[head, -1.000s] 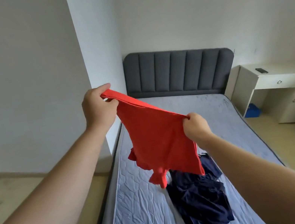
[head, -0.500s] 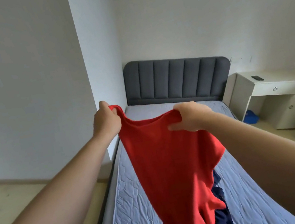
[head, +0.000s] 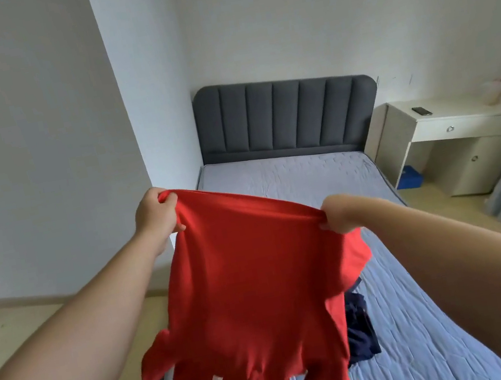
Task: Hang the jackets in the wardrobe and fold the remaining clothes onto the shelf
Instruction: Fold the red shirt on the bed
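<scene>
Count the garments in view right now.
2. A red shirt, held up by the left hand and right hand at its top edge. A dark navy garment heaped on the mattress behind it, mostly hidden; the heap may hold more.

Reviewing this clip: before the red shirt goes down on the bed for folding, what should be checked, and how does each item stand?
1. The left hand grips the red shirt at one end of its upper edge: ok.
2. The right hand grips the other end: ok.
3. The shirt hangs spread between the hands: ok.
4. Bare mattress shows toward the headboard for laying it: ok.
5. Spot straight below is free: not ok, the dark navy clothes lie just behind the shirt's lower part.
6. The shelf is ready: cannot tell, not in view.
</scene>
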